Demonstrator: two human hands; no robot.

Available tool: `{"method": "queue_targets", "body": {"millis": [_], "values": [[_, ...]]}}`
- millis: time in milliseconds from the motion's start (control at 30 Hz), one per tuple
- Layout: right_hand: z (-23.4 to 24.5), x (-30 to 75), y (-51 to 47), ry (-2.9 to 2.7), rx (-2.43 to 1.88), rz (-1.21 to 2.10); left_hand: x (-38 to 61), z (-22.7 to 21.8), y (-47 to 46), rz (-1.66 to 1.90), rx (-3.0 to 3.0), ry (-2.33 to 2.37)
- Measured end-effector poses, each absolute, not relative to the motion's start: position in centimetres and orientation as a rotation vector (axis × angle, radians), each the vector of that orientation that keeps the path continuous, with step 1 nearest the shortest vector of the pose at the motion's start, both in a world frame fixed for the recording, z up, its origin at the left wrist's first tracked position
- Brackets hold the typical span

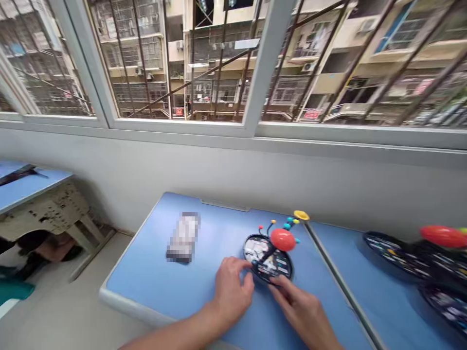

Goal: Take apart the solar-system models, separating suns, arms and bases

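The left hand [231, 291] and right hand [299, 311] pinch a round black plastic disc [268, 267] at 12 o'clock, its glossy red ball [282, 239] liable to topple if their grip slips on the blue desk [146, 262].

My left hand [231, 294] and right hand [301, 308] are both bare, with long, slim fingers [233, 265], and my left forearm [175, 336] is bare too, with nothing worn on it
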State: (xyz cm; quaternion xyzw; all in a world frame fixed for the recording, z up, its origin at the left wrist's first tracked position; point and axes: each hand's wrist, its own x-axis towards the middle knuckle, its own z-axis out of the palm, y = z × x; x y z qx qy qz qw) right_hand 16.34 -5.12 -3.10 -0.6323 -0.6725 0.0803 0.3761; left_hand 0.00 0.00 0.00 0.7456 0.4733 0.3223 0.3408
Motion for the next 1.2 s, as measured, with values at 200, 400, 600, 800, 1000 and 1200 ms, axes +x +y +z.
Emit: {"method": "queue_targets", "body": {"millis": [200,400,600,800,1000,1200], "values": [[-0.5,16.2,-6.0,-1.61,-1.692,0.25,0.7,0.9,1.8,0.705,1.997,1.274],[0.4,20.0,-3.7,-1.318,-1.797,0.379,1.6,-0.3,3.1,0.466,1.948,1.144],[-0.4,20.3,-1.4,-1.363,-1.766,0.446,3.5,-2.0,4.0,0.581,1.984,1.131],[-0.1,21.1,-0.1,-1.374,-1.839,0.306,4.1,-2.6,4.8,0.631,1.999,1.103],[-0.8,19.7,-0.7,-1.455,-1.756,0.273,4.0,-3.0,4.6,0.73,2.001,1.054],[-1.4,19.5,-0.4,-1.311,-1.82,0.195,4.0,-3.1,4.7,0.767,1.949,1.028]]}}
